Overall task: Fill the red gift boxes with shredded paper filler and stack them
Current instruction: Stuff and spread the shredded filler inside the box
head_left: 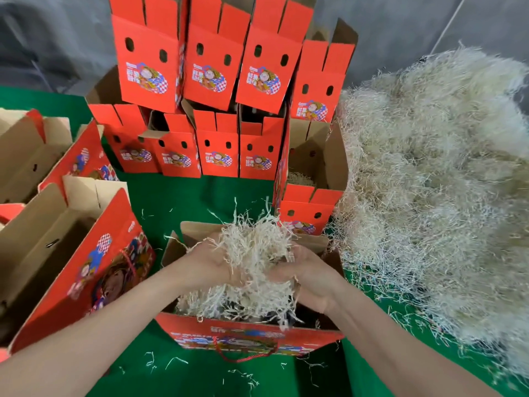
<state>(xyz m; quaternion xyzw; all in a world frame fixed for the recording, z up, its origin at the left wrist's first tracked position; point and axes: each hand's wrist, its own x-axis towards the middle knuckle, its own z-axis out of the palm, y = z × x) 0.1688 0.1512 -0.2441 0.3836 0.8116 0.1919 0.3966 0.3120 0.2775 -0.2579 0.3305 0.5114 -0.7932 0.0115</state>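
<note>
Head view, facing forward-down, close above red box, edges seemingly warped

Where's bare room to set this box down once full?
Green surface between the box being filled and the stacked boxes; also the strip nearest you, in front of it. Open boxes crowd the left, the filler heap the right.

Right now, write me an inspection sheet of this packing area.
Surface: green cover, partly buried under filler.
Job's things: open red box below the hands, part filled; filler pile at right; stacked red boxes behind; unfilled boxes at left.
Clutter: loose strands on the cover.
Hands: left hand and right hand grip one filler clump over the box.
Cables: nothing seen.
Surroundings: grey backdrop.
</note>
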